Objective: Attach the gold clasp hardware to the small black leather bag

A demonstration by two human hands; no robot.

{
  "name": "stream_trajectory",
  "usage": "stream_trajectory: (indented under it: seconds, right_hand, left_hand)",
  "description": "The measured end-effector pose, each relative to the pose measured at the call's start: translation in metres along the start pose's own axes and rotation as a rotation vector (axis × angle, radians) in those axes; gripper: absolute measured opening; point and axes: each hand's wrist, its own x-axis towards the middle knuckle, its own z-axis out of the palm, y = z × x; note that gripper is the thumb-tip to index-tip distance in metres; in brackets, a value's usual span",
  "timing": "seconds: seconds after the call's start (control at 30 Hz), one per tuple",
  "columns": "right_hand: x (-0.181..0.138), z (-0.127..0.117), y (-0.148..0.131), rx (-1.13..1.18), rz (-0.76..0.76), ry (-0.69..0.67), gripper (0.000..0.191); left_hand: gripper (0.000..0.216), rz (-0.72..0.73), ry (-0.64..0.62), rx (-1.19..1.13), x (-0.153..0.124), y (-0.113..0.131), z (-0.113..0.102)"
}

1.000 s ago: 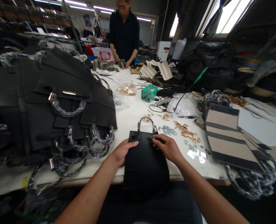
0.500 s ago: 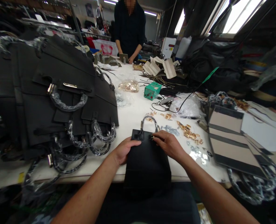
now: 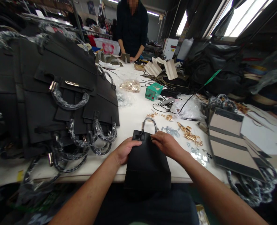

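Observation:
A black handbag panel (image 3: 149, 164) lies over the table's front edge, its bottom hanging toward my lap. A plastic-wrapped looped handle (image 3: 149, 119) rises from its far edge, with a black tab at the left base. My left hand (image 3: 125, 150) grips the panel's left edge, thumb on top. At the right base of the handle, my right hand (image 3: 165, 143) pinches a small gold-coloured metal fitting; the fingers hide most of it. Beyond and to the right lie gold metal fittings (image 3: 190, 135) and flat silver plates (image 3: 200, 156).
Stacked black bag pieces (image 3: 65, 68) with wrapped handles fill the left side. A green control box (image 3: 153, 91) with a corded hand tool (image 3: 166, 102) stands mid-table. Beige-and-black panels (image 3: 233, 140) are piled right. Across the table, another person (image 3: 132, 28) handles a small panel.
My right fingers have closed in tighter at the right handle base, covering more of the small fitting. My left hand keeps its hold. The view has shifted slightly.

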Motion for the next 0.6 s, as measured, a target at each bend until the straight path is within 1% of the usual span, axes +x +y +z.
stream_trajectory:
  seconds: [0.1, 0.37, 0.6]
  right_hand:
    - [-0.001, 0.000, 0.002, 0.018, -0.024, -0.008, 0.020]
    - [-0.002, 0.004, 0.003, -0.024, -0.026, 0.057, 0.016]
    - [0.003, 0.010, 0.016, 0.076, 0.011, 0.029, 0.021]
  left_hand:
    - [0.026, -0.006, -0.003, 0.007, 0.000, -0.001, -0.001]
    - [0.027, -0.003, 0.006, 0.021, -0.001, -0.001, 0.001]
    - [0.028, 0.023, 0.017, 0.042, -0.002, -0.002, 0.000]
